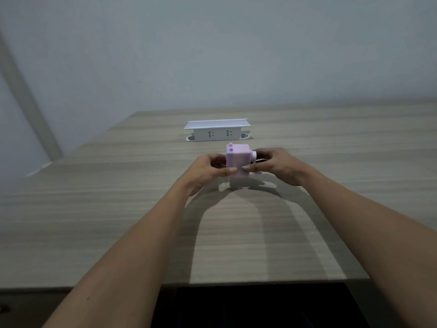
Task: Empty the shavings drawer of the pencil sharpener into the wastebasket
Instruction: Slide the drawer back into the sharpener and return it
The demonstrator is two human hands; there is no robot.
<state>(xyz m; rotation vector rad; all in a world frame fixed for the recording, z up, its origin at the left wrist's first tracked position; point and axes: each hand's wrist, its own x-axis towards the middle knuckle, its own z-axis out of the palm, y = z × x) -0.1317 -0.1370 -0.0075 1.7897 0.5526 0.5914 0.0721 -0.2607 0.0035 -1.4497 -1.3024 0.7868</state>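
A small lilac pencil sharpener (238,159) is held a little above the wooden table (118,209), its shadow lying beneath it. My left hand (210,170) grips its left side, thumb pressed on the front face. My right hand (276,165) holds the right side, where a white crank hub (255,153) sticks out, thumb also on the front. The shavings drawer cannot be told apart from the body. A dark opening (260,306) below the table's near edge may be the wastebasket.
A white pop-up socket box (217,131) with its lid raised stands on the table just behind the sharpener. A pale wall rises behind the table. The table's left edge runs diagonally at the far left.
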